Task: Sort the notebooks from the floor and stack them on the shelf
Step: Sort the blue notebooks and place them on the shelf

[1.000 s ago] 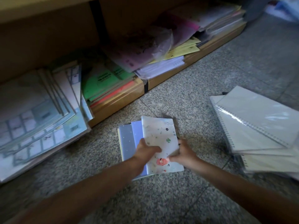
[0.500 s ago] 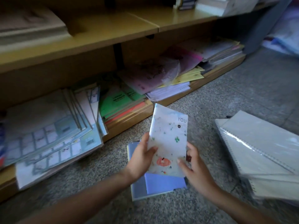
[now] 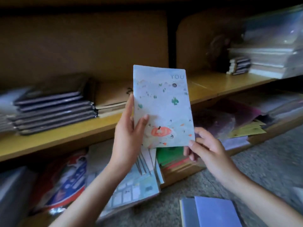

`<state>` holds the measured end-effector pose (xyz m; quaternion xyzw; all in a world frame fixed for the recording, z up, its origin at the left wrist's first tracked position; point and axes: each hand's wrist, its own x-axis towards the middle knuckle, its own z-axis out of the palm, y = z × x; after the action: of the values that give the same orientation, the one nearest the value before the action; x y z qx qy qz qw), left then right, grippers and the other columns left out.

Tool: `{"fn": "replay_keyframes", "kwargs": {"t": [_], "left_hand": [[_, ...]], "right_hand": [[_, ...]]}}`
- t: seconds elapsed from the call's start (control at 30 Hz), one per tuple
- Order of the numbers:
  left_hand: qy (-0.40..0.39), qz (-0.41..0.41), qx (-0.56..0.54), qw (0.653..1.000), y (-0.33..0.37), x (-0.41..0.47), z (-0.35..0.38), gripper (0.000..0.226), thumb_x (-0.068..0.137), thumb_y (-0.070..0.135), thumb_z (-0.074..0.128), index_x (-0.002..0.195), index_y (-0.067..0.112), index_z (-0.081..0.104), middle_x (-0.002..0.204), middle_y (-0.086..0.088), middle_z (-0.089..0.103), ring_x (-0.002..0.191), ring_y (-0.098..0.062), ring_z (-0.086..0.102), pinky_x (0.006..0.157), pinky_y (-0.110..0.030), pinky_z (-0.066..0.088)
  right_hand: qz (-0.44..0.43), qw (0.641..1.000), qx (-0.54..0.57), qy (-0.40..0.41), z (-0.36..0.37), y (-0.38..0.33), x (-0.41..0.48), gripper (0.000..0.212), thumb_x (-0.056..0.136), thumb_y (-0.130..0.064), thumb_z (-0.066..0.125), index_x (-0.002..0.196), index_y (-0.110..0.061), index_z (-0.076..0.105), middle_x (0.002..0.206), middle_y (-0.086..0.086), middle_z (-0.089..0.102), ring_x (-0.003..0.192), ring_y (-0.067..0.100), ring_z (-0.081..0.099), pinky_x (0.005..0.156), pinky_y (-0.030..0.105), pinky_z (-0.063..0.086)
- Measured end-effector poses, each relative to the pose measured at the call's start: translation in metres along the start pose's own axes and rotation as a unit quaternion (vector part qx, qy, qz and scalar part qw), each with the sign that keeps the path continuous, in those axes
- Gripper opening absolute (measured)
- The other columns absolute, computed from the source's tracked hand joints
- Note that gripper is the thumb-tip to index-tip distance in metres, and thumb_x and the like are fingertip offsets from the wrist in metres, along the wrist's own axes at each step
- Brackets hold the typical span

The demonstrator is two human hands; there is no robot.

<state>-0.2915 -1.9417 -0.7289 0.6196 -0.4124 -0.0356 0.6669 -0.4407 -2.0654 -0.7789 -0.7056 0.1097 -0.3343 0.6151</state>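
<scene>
Head view: notebook (image 3: 162, 105) upright before shelf (image 3: 62, 138)
Left hand (image 3: 127, 136) grips edge, right hand (image 3: 208, 149) pinches corner; level before laying flat

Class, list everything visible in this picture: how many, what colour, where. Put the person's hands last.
Illustrated notebook: one, pale blue with green and orange drawings, held up before the shelf.
Dark notebooks: one stack, blackish, middle board, left.
Brown notebooks: one stack, brown, beside the dark stack.
White wrapped stack: one, white, middle board, far right.
Blue notebooks: two, blue, floor, bottom right.
Green books: a few, green, bottom board, centre.
Yellow papers: a few, yellow, bottom board, right.
Shelf: one, yellow wood.
Left hand: one, grips the notebook's left edge.
Right hand: one, pinches its lower right corner.
</scene>
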Motion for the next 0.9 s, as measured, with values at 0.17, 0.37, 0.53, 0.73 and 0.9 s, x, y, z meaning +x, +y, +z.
{"fn": "replay_keyframes", "kwargs": {"t": [0.17,0.37,0.53,0.73,0.9], "left_hand": [[0.1,-0.059,-0.003,0.993,0.008,0.028,-0.04,0.058,0.093,0.021,0.055,0.146,0.027,0.029,0.125,0.006,0.058,0.092,-0.008,0.067,0.061,-0.016,0.053],[0.094,-0.113,0.157,0.977,0.005,0.029,-0.051,0.052,0.087,0.03,0.063,0.132,0.033,0.038,0.143,0.002,0.017,0.128,-0.021,0.033,0.099,-0.03,0.044],[0.05,0.074,0.52,0.85,-0.014,0.02,-0.04,0.052,0.086,0.041,0.049,0.133,0.023,0.037,0.153,-0.003,0.012,0.142,-0.019,0.005,0.11,-0.042,0.015],[-0.05,0.143,0.669,0.728,-0.031,0.039,-0.042,0.052,0.081,0.031,0.058,0.132,0.021,0.052,0.139,-0.002,0.051,0.132,-0.019,0.043,0.107,-0.046,0.027],[-0.055,0.12,0.691,0.711,-0.044,0.042,-0.039,0.057,0.092,0.047,0.029,0.137,0.017,0.047,0.142,-0.002,0.045,0.132,-0.022,0.043,0.111,-0.048,0.028]], "right_hand": [[0.021,1.0,-0.01,-0.016,0.037,-0.029,0.053,0.023,0.096,-0.001,0.044,0.104,-0.017,0.058,0.058,-0.002,0.06,0.051,0.009,0.048,0.046,0.02,0.037],[0.117,0.992,-0.029,0.033,0.065,-0.037,0.121,0.021,0.097,-0.011,0.044,0.106,-0.011,0.063,0.065,-0.004,0.059,0.05,0.007,0.044,0.039,0.015,0.033],[0.081,0.987,-0.117,0.07,0.08,-0.029,0.156,0.013,0.097,-0.017,0.046,0.107,-0.016,0.054,0.069,-0.001,0.053,0.055,0.011,0.045,0.045,0.018,0.03],[-0.071,0.909,-0.409,-0.037,0.082,-0.027,0.152,0.03,0.095,-0.014,0.048,0.125,-0.02,0.048,0.122,-0.003,0.051,0.1,0.012,0.056,0.078,0.022,0.047],[-0.177,0.8,-0.573,-0.001,0.085,-0.022,0.141,0.054,0.094,-0.014,0.047,0.143,-0.022,0.027,0.142,-0.004,0.04,0.128,0.017,0.037,0.096,0.03,0.041]]}}
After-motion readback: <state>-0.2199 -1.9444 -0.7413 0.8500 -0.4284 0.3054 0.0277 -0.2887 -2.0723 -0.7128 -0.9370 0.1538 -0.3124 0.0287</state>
